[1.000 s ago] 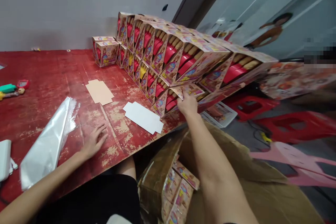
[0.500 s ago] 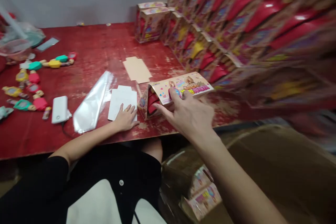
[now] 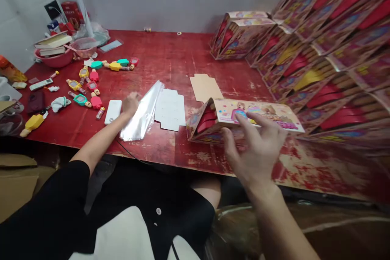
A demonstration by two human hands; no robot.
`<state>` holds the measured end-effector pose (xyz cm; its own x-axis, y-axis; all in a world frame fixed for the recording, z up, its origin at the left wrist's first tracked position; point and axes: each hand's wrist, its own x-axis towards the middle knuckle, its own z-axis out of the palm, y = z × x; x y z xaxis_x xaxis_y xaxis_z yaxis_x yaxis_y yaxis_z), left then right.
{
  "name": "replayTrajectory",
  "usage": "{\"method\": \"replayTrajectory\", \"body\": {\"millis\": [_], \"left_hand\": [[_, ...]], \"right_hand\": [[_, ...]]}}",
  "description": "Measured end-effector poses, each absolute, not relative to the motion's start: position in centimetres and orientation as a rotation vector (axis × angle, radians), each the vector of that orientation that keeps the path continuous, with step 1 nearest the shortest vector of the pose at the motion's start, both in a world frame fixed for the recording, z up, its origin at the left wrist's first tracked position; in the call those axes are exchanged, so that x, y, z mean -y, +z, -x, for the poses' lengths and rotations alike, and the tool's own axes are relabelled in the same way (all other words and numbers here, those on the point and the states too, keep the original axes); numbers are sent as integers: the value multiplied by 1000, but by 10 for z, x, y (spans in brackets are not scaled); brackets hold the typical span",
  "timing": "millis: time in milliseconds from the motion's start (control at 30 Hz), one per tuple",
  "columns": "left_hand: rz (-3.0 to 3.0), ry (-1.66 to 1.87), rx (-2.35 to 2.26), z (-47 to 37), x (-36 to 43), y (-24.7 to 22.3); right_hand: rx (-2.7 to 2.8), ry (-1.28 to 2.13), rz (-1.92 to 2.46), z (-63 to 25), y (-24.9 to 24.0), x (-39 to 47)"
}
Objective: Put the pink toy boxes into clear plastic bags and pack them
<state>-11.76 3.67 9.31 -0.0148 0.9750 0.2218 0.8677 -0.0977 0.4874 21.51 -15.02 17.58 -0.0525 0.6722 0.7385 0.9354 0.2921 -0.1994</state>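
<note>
At the near side of the bench (image 3: 170, 59), a printed box (image 3: 262, 106) lies to the right of the middle, and red pieces (image 3: 207, 118) show at its left end. The right hand (image 3: 260, 152) is at the near side of this box; its grip is open, with the thumb apart from the fingers, and I cannot tell if the fingertips touch the panel. The left hand (image 3: 130, 105) is blurred over the clear plastic bags (image 3: 142, 113), near a white device (image 3: 113, 111); I cannot tell if its grip is open or closed. Between the bags and the box lies a white card (image 3: 170, 109), with a tan card (image 3: 207, 88) farther right. Similar boxes (image 3: 329, 44) stand stacked on the right.
</note>
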Motion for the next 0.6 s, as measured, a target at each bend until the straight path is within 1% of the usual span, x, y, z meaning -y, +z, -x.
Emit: {"method": "replayTrajectory", "body": {"millis": [100, 200, 267, 400, 467, 533, 600], "left_hand": [[-2102, 955, -1813, 123, -39, 96], [-2210, 864, -1544, 121, -33, 84], [-2199, 816, -1531, 123, -37, 81], [-2162, 981, -1551, 129, -56, 97], [-2212, 939, -1438, 126, -47, 104], [-2259, 753, -1341, 121, -26, 103], [-2267, 764, -1287, 121, -11, 102]], "right_hand": [[1770, -355, 1337, -183, 174, 144], [1792, -246, 1282, -152, 168, 133], [1805, -188, 1267, -139, 163, 130], [1768, -88, 1303, -129, 153, 143], [1708, 20, 1363, -128, 146, 157], [1622, 158, 1436, -125, 138, 174], [1511, 262, 1489, -122, 128, 191]]}}
